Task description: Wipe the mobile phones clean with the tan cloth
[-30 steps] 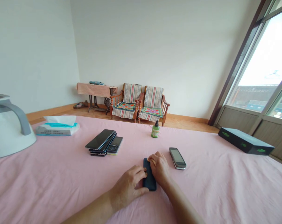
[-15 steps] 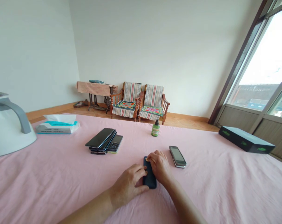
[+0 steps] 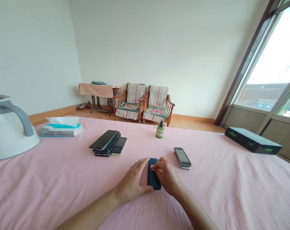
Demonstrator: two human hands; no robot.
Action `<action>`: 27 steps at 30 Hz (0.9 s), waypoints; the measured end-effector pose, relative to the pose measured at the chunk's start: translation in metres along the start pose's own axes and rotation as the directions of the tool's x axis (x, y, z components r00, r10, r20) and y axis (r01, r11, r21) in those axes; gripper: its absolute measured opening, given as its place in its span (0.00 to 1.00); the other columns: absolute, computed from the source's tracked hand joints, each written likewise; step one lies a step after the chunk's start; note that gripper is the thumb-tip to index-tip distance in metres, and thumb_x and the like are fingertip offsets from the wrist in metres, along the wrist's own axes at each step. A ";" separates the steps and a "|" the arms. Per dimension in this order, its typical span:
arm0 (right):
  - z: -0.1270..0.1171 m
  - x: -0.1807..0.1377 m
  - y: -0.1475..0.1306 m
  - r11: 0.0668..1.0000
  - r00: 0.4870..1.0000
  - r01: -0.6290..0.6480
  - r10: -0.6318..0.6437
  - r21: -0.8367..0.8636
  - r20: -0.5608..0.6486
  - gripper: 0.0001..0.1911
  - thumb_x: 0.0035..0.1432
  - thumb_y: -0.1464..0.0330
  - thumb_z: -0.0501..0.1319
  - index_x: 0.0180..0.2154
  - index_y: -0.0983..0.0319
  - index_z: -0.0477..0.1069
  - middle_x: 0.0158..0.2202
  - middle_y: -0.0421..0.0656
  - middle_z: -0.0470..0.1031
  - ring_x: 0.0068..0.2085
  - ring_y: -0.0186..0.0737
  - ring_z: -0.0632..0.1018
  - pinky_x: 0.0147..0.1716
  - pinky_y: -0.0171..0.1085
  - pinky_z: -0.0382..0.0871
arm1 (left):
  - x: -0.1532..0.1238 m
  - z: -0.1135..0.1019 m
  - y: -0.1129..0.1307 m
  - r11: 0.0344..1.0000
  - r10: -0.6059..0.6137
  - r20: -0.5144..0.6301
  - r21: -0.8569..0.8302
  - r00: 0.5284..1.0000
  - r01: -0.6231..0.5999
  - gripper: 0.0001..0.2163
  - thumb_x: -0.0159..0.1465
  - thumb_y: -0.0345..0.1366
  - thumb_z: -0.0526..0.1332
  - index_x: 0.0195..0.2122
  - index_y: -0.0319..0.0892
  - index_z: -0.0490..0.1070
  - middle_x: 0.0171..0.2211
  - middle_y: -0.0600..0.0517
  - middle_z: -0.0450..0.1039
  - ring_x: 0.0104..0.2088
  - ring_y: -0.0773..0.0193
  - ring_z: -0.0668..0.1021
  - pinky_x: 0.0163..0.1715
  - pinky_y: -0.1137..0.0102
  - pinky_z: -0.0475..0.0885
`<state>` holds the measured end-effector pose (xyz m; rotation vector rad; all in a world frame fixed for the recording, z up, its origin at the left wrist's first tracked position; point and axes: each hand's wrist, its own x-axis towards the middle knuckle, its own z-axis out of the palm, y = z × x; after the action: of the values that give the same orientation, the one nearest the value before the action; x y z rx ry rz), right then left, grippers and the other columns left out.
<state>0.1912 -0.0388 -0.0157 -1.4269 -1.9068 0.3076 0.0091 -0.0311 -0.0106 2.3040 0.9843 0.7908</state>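
A dark blue mobile phone (image 3: pixel 154 180) lies flat on the pink cloth in front of me, a plain surface facing up. My left hand (image 3: pixel 132 182) spans its left side, with fingertips at the far end and thumb at the near corner, holding it. Bent over the phone's upper part, my right hand (image 3: pixel 166 174) pinches a small yellowish piece (image 3: pixel 152 167) against it; the fingers hide most of that piece, so its kind is unclear. To the right lies a grey phone with a screen (image 3: pixel 182 157), apart from both hands.
A pile of dark phones (image 3: pixel 105 141) lies left, beside a keypad phone (image 3: pixel 119 146). Farther back stands a green spray bottle (image 3: pixel 160 131). A white kettle (image 3: pixel 11 134) and a tissue pack (image 3: pixel 60 129) are at left, a black box (image 3: pixel 252 142) at right. Two chairs (image 3: pixel 156 102) stand beyond.
My right hand has moved the yellowish piece from the phone's far end slightly toward me. The left fingers have stretched from the phone's side to its far end.
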 end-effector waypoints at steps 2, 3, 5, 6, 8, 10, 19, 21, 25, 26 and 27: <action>-0.003 -0.010 -0.003 1.000 1.000 0.012 -0.013 0.021 0.021 0.12 0.55 0.78 0.56 0.25 0.61 0.73 0.29 0.40 0.69 0.34 0.36 0.71 0.33 0.33 0.63 | 0.002 0.001 -0.005 0.999 -0.018 0.043 0.038 0.999 0.016 0.40 0.51 0.36 0.70 0.62 0.44 0.52 0.62 0.43 0.57 0.61 0.51 0.61 0.60 0.54 0.56; -0.004 -0.016 -0.005 0.999 0.999 0.018 -0.020 0.040 0.033 0.12 0.55 0.78 0.56 0.25 0.61 0.72 0.29 0.40 0.69 0.34 0.36 0.71 0.33 0.32 0.63 | 0.003 0.001 -0.007 0.999 -0.013 0.064 0.049 0.998 0.010 0.39 0.51 0.38 0.70 0.62 0.43 0.54 0.62 0.43 0.57 0.61 0.51 0.61 0.60 0.55 0.56; -0.008 -0.027 -0.008 0.995 0.998 0.029 -0.034 0.097 0.052 0.12 0.56 0.77 0.55 0.24 0.62 0.71 0.29 0.40 0.69 0.34 0.35 0.71 0.32 0.32 0.63 | 0.004 0.001 -0.009 0.999 0.001 0.084 0.053 0.996 -0.006 0.36 0.51 0.41 0.70 0.60 0.42 0.59 0.61 0.43 0.59 0.60 0.51 0.62 0.59 0.56 0.57; -0.009 -0.031 -0.009 0.992 0.997 0.034 -0.042 0.125 0.061 0.12 0.57 0.76 0.55 0.24 0.62 0.71 0.29 0.40 0.69 0.33 0.35 0.71 0.32 0.32 0.63 | 0.005 0.001 -0.009 0.998 0.004 0.088 0.056 0.996 -0.009 0.35 0.51 0.42 0.70 0.59 0.42 0.61 0.61 0.43 0.59 0.60 0.51 0.62 0.59 0.56 0.57; -0.011 -0.035 -0.009 0.986 0.995 0.040 -0.053 0.163 0.079 0.12 0.57 0.75 0.55 0.24 0.62 0.71 0.29 0.40 0.69 0.34 0.35 0.71 0.32 0.32 0.62 | 0.005 0.001 -0.009 0.998 0.004 0.086 0.064 0.996 -0.010 0.35 0.50 0.43 0.71 0.58 0.42 0.62 0.61 0.42 0.59 0.60 0.51 0.63 0.59 0.56 0.58; -0.010 -0.031 -0.009 0.985 0.995 0.039 -0.053 0.165 0.081 0.12 0.55 0.78 0.55 0.24 0.61 0.73 0.29 0.41 0.69 0.34 0.36 0.71 0.32 0.33 0.62 | 0.005 0.000 -0.008 0.997 0.006 0.084 0.073 0.996 -0.012 0.35 0.50 0.43 0.71 0.58 0.43 0.63 0.61 0.43 0.59 0.60 0.51 0.63 0.59 0.56 0.58; 0.000 -0.022 -0.006 0.983 0.997 0.059 -0.065 0.172 0.029 0.14 0.50 0.81 0.55 0.26 0.61 0.75 0.31 0.41 0.71 0.35 0.36 0.71 0.34 0.33 0.64 | 0.005 0.000 -0.009 0.992 0.029 0.079 0.120 0.996 -0.038 0.35 0.49 0.45 0.71 0.57 0.44 0.63 0.60 0.44 0.61 0.60 0.50 0.64 0.58 0.55 0.59; 0.001 -0.025 -0.003 0.971 0.995 0.063 -0.078 0.230 0.058 0.14 0.47 0.83 0.55 0.24 0.61 0.74 0.30 0.40 0.70 0.33 0.35 0.72 0.33 0.32 0.64 | 0.005 0.000 -0.009 0.991 0.029 0.078 0.127 0.997 -0.038 0.34 0.50 0.45 0.71 0.57 0.44 0.63 0.60 0.43 0.60 0.60 0.50 0.64 0.58 0.56 0.59; 0.002 -0.021 0.001 0.966 0.997 0.065 -0.073 0.250 0.025 0.16 0.49 0.82 0.54 0.30 0.60 0.77 0.32 0.41 0.71 0.36 0.35 0.72 0.35 0.32 0.65 | 0.005 -0.001 -0.007 0.990 0.029 0.078 0.135 0.997 -0.039 0.34 0.50 0.43 0.71 0.58 0.45 0.63 0.60 0.44 0.61 0.60 0.51 0.64 0.58 0.56 0.59; 0.002 -0.019 0.000 0.970 0.997 0.069 -0.075 0.233 0.014 0.16 0.50 0.81 0.54 0.32 0.60 0.77 0.33 0.42 0.71 0.37 0.36 0.72 0.36 0.33 0.65 | 0.005 -0.002 -0.006 0.990 0.031 0.079 0.137 0.996 -0.042 0.34 0.50 0.43 0.71 0.58 0.45 0.63 0.60 0.45 0.61 0.59 0.51 0.64 0.58 0.55 0.59; 0.001 -0.018 -0.001 0.973 0.997 0.076 -0.081 0.218 0.014 0.16 0.51 0.81 0.54 0.32 0.59 0.77 0.34 0.42 0.71 0.37 0.36 0.72 0.37 0.34 0.65 | 0.005 -0.002 -0.005 0.989 0.034 0.079 0.138 0.996 -0.045 0.34 0.50 0.44 0.71 0.57 0.45 0.63 0.60 0.45 0.61 0.59 0.51 0.64 0.58 0.55 0.59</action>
<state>0.1925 -0.0554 -0.0232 -1.2057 -1.8784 0.4811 0.0080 -0.0236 -0.0111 2.4610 0.9913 0.6620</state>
